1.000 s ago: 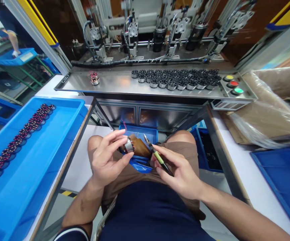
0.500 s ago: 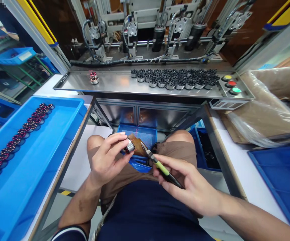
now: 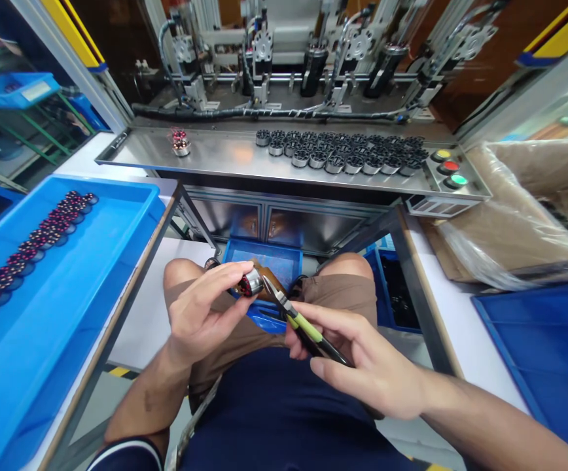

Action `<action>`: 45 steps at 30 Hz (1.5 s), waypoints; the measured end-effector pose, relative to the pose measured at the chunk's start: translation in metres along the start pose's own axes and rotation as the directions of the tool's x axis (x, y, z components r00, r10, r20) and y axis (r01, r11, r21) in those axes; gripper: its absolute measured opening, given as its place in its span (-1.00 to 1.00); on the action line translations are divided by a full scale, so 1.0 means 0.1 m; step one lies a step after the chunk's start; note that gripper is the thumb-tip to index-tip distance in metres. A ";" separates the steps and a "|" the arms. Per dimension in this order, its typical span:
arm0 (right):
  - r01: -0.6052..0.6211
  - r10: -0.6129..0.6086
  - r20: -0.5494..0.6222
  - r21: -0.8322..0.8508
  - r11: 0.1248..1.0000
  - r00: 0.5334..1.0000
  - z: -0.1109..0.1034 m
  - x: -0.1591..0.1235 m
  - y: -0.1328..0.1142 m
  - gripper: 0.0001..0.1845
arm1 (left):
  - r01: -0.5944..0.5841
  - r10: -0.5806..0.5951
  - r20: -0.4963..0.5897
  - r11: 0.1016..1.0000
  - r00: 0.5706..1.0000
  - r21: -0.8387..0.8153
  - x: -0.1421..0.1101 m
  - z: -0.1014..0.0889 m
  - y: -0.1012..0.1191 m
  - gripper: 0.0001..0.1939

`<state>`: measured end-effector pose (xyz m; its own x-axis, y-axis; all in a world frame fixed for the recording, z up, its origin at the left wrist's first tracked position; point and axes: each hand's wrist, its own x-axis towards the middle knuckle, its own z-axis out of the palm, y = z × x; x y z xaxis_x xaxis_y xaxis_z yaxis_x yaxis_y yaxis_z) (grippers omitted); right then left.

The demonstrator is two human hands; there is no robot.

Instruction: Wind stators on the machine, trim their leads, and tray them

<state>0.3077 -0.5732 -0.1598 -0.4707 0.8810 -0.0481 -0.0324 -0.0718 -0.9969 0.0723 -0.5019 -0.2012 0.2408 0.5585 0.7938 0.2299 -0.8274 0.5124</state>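
Between the thumb and fingers of my left hand [image 3: 205,311] is a motor stator [image 3: 251,281], a short metal cylinder with red and copper windings on its near side. My right hand [image 3: 347,347] is wrapped round a pair of cutting pliers [image 3: 303,325] with green and black handles. The pliers' jaws are parted, and their tips are at the right edge of the stator. Whether they touch it I cannot tell. Beneath both hands, a blue bin [image 3: 291,261] stands low between my knees, partly hidden by a brown piece [image 3: 269,278].
A steel ledge [image 3: 215,154] carries one wound stator [image 3: 180,142], several black-topped cores [image 3: 336,163] and coloured buttons [image 3: 455,181]. Wound stators line a blue tray [image 3: 117,216] on the left. At right are a plastic-lined carton [image 3: 504,242] and a blue crate [image 3: 544,353].
The pliers have moved left and up to the stator, and their handles have spread apart. My left hand has turned the stator so its windings show more.
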 end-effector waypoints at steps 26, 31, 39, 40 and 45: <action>-0.003 -0.002 -0.081 -0.055 0.998 0.997 0.03 0.09 -0.01 -0.45 | -0.031 0.029 0.042 0.998 0.999 0.061 0.04 -0.01 0.08 -0.25; -0.058 0.048 -0.218 -0.038 0.998 0.975 -0.02 0.11 0.01 -0.41 | -0.092 0.086 0.047 0.981 0.995 0.170 0.07 0.00 0.06 -0.32; -0.106 0.112 -0.192 0.041 0.993 0.975 -0.05 0.13 0.07 -0.34 | -0.140 0.115 0.092 0.927 0.989 0.349 0.07 -0.02 0.05 -0.42; -0.107 0.115 -0.196 0.051 0.993 0.974 -0.05 0.13 0.07 -0.34 | -0.140 0.118 0.084 0.927 0.990 0.348 0.06 -0.02 0.05 -0.39; -0.108 0.120 -0.185 0.073 0.992 0.976 -0.07 0.11 0.10 -0.38 | 0.222 -0.233 -0.083 0.967 0.969 -0.125 0.00 0.02 -0.03 -0.43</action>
<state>0.3082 -0.5610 -0.1709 -0.3003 0.9372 -0.1776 -0.0458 -0.2002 -0.9787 0.0741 -0.4994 -0.2030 0.1017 0.7293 0.6766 0.1580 -0.6833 0.7128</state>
